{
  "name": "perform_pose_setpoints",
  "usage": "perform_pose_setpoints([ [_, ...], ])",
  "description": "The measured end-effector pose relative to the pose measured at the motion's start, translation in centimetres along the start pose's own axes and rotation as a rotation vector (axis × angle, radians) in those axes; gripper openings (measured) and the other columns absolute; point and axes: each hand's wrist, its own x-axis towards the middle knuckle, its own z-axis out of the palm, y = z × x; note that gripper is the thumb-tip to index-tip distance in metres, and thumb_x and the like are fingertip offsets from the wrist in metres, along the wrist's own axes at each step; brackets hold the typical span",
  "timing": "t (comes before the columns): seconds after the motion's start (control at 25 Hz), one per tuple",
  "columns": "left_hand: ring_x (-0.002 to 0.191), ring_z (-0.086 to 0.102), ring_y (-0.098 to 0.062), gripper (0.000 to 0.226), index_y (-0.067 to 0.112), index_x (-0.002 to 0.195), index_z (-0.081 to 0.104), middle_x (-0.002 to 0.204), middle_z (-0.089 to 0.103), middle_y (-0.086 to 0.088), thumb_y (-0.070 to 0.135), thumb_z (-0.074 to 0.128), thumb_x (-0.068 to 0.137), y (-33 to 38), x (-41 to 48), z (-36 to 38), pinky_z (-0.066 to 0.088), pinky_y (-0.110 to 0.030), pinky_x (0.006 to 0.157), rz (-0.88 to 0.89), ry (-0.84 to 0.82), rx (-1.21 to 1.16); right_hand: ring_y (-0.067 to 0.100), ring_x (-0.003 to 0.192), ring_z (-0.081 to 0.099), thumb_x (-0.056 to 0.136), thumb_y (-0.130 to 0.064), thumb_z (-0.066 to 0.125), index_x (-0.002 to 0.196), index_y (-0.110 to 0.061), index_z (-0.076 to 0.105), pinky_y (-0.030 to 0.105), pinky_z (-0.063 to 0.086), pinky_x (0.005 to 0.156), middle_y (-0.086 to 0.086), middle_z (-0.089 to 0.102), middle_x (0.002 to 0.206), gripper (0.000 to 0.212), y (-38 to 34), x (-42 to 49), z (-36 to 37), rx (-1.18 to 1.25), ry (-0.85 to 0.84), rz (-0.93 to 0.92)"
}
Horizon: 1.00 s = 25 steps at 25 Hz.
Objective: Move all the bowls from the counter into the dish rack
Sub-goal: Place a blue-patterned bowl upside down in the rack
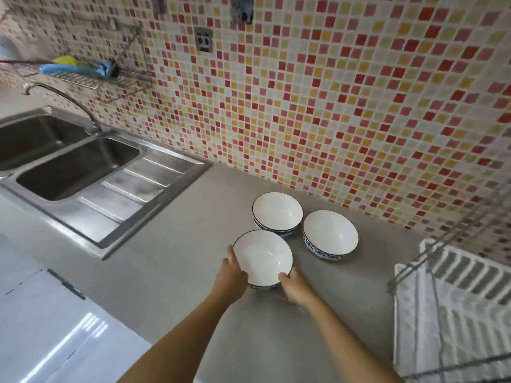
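Observation:
Three white bowls with blue patterned outsides are on the grey counter [171,261]. The near bowl [262,255] is held between both hands: my left hand [233,275] cups its left side and my right hand [294,286] grips its near right rim. I cannot tell whether it still touches the counter. The far bowl [277,212] sits behind it and the right bowl [330,234] stands apart to the right. The white dish rack [453,308] with a metal wire frame is at the right edge.
A steel double sink [72,167] with a draining board and a curved tap [63,100] lies to the left. A wire wall shelf [83,71] holds blue and yellow cloths. The mosaic tile wall [331,106] runs behind the counter.

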Motion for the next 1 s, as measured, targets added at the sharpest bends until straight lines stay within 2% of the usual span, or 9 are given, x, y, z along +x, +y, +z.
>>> perform_pose_setpoints([
  [0.12,0.120,0.051,-0.039,0.073,0.016,0.153,0.003,0.137,0.045,-0.020,0.005,0.040,0.090,-0.2,1.2,-0.1,0.042,-0.038,0.095,-0.034,0.056,0.035,0.023,0.106,0.052,0.090,-0.002,0.039,0.112,-0.012,0.034,0.039,0.061,0.071,0.007,0.047,0.121,0.025,1.5,0.7,0.0,0.134,-0.069,-0.038],
  [0.2,0.101,0.059,-0.038,0.063,0.020,0.150,0.016,0.113,0.060,-0.021,0.006,0.037,0.093,-0.7,1.1,-0.6,0.045,-0.037,0.083,0.033,0.106,0.084,0.024,0.113,0.045,0.089,0.007,0.035,0.113,-0.017,0.026,0.032,0.061,0.063,0.004,0.040,0.123,0.035,1.7,-0.4,-0.3,0.211,-0.084,-0.092],
  [0.32,0.076,0.052,-0.029,0.054,0.032,0.144,0.030,0.083,0.058,-0.010,0.010,0.036,0.095,-1.2,-0.5,-2.0,0.039,-0.030,0.069,0.212,0.187,-0.041,0.020,0.115,0.045,0.086,0.010,0.038,0.117,-0.024,0.026,0.022,0.057,0.066,0.003,0.041,0.129,0.047,0.9,-3.0,-0.8,0.301,-0.037,-0.267],
  [0.48,0.089,0.059,-0.032,0.042,0.053,0.114,0.046,0.095,0.064,0.001,0.022,0.044,0.086,-0.1,-6.5,-5.9,0.055,-0.043,0.078,0.401,0.148,-0.542,0.011,0.124,0.047,0.077,-0.041,0.059,0.126,-0.043,0.038,0.041,0.051,0.094,-0.009,0.045,0.139,0.053,-2.8,-9.7,-2.7,0.395,-0.036,-0.434],
  [0.56,0.100,0.057,-0.025,0.033,0.047,0.104,0.050,0.110,0.061,0.007,0.029,0.045,0.078,1.6,-10.8,-8.2,0.054,-0.034,0.080,0.487,0.069,-0.795,0.009,0.133,0.039,0.069,-0.075,0.049,0.133,-0.047,0.036,0.046,0.044,0.102,-0.014,0.039,0.145,0.071,-4.9,-14.3,-3.8,0.394,-0.067,-0.490],
  [0.64,0.103,0.057,-0.020,0.030,0.037,0.100,0.050,0.116,0.059,0.002,0.035,0.050,0.070,3.4,-14.9,-10.1,0.049,-0.030,0.084,0.632,0.022,-0.931,0.008,0.138,0.031,0.056,-0.093,0.039,0.128,-0.060,0.036,0.047,0.034,0.110,-0.016,0.032,0.148,0.080,-6.4,-19.3,-4.8,0.350,-0.022,-0.597],
  [0.72,0.100,0.060,-0.014,0.026,0.033,0.096,0.051,0.115,0.060,0.003,0.041,0.050,0.072,5.4,-18.7,-11.9,0.047,-0.030,0.088,0.787,0.003,-1.018,0.003,0.136,0.030,0.054,-0.092,0.041,0.122,-0.066,0.030,0.035,0.032,0.110,-0.023,0.031,0.143,0.074,-7.2,-24.6,-6.0,0.287,0.062,-0.732],
  [0.84,0.094,0.062,-0.006,0.024,0.036,0.093,0.049,0.110,0.059,0.006,0.051,0.045,0.075,9.0,-24.3,-13.7,0.047,-0.029,0.089,0.987,-0.015,-1.032,-0.009,0.119,0.050,0.053,-0.083,0.058,0.132,-0.054,0.022,0.010,0.043,0.091,-0.040,0.048,0.124,0.091,-7.4,-32.1,-8.7,0.270,0.122,-0.937],
  [1.0,0.088,0.066,0.001,0.017,0.055,0.093,0.050,0.102,0.063,0.021,0.050,0.049,0.077,14.0,-29.5,-14.4,0.050,-0.031,0.083,1.178,-0.021,-0.869,-0.005,0.112,0.059,0.052,-0.076,0.068,0.127,-0.055,0.032,0.016,0.052,0.084,-0.035,0.053,0.123,0.087,-7.2,-39.6,-13.7,0.159,0.237,-1.086],
])
